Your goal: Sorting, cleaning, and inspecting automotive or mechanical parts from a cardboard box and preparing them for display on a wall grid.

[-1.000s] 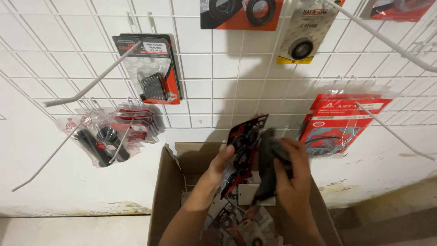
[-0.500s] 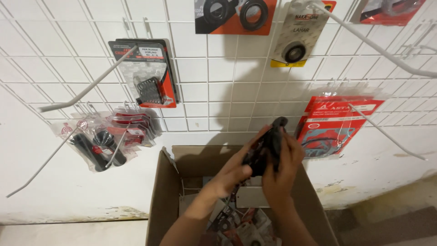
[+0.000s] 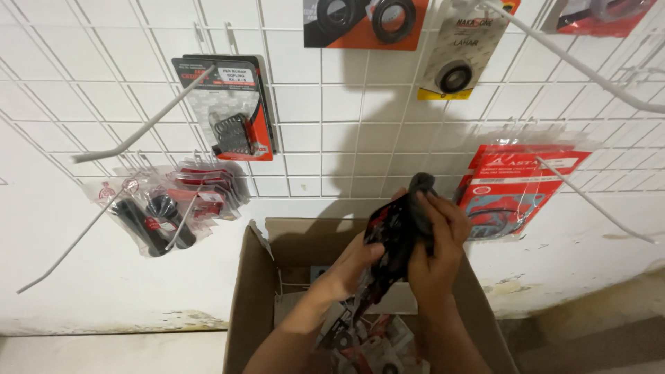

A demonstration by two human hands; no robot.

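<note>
Black-and-red packet (image 3: 389, 239) (glossy), brown cardboard box (image 3: 244, 312), white wire grid (image 3: 332, 118), red packets (image 3: 516, 187) at right, black-orange card (image 3: 232, 107), yellow-edged pack (image 3: 454, 59).

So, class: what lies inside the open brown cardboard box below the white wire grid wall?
Inside the brown cardboard box lie red-and-black plastic packets and a white card. The forearms and the black packet, held by left hand and right hand, cover the rest.
</note>
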